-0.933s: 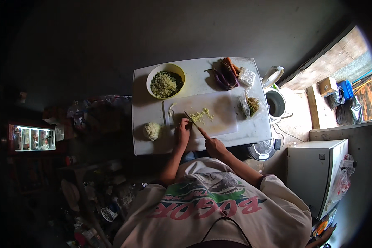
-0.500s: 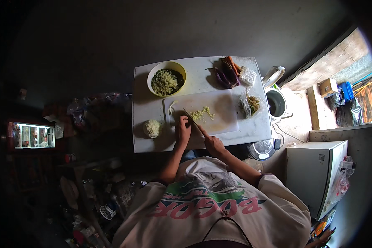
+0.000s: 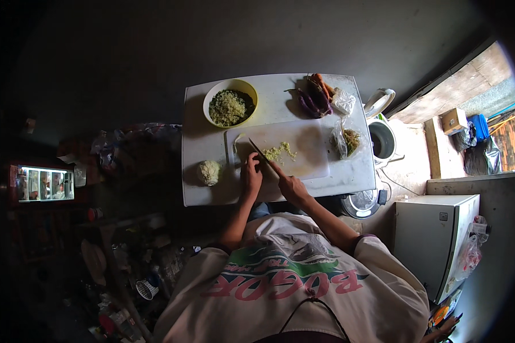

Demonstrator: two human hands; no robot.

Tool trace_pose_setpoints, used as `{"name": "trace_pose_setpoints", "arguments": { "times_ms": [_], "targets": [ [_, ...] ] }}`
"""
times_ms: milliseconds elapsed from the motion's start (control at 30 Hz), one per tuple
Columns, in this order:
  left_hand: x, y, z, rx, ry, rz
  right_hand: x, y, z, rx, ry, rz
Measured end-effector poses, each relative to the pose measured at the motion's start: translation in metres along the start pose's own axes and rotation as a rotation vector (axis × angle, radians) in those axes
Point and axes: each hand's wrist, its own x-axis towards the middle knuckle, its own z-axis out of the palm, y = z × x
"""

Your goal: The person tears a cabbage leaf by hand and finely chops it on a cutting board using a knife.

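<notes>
My right hand (image 3: 292, 189) is closed round the handle of a knife (image 3: 258, 149), whose blade points forward and left over a white cutting board (image 3: 312, 132). Close by the blade's left side, my left hand (image 3: 252, 174) has its fingers curled together; what they press on is hidden. Pale green chopped bits (image 3: 280, 151) lie on the board right of the knife. A thin pale strip (image 3: 238, 140) rests near the board's left end. Left of the board sits a round, pale cabbage-like head (image 3: 209, 172).
Behind the board stands a yellow bowl (image 3: 207, 102) of chopped greens. Purple eggplants (image 3: 310, 102), carrots (image 3: 320, 82) and white plastic bags (image 3: 343, 102) lie at the table's far right. An opened rice cooker (image 3: 383, 140) and a white fridge (image 3: 426, 240) stand right of the table.
The knife and my left fingers have shifted slightly forward over the board. The whole view has moved a little. My right hand still grips the knife.
</notes>
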Motion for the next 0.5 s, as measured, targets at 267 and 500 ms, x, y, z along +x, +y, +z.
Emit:
{"name": "trace_pose_setpoints", "arguments": {
  "times_ms": [267, 500],
  "targets": [
    [-0.006, -0.004, 0.006, 0.091, -0.050, -0.011, -0.013, 0.008, 0.017, -0.058, 0.043, 0.017],
    [-0.002, -0.022, 0.011, -0.116, 0.126, 0.009, -0.008, -0.013, 0.001, -0.033, -0.031, -0.015]
  ]
}}
